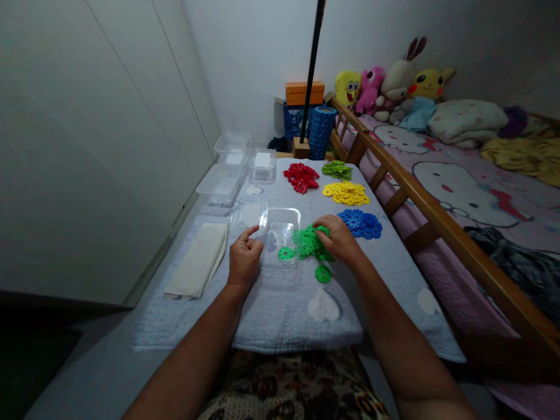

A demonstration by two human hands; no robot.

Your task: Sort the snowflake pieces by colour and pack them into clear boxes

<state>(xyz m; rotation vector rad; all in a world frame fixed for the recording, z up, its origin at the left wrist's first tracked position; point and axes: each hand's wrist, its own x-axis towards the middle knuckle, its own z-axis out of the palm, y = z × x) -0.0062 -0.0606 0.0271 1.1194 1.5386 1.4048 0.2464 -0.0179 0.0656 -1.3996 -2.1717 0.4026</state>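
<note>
A clear plastic container [289, 214] stands in the middle of the table with a green snowflake disc [286, 253] visible in it. My left hand [245, 259] is at its left side, index finger stretched forward and the other fingers curled at the container's edge. To the right, my right hand [339, 238] reaches over the heap of green snowflake discs [310, 244], its fingertips pinched on discs at the top. How many it grips is hidden. One loose green disc [323, 274] lies nearer to me, apart from the heap.
Blue [361, 224], yellow [346, 193], red [301, 177] and lime discs [336, 170] lie in separate piles. More clear containers [219, 179] stand back left, near a lid [240, 219]. A folded beige cloth [196, 259] lies left. A wooden bed rail [411, 195] borders the right.
</note>
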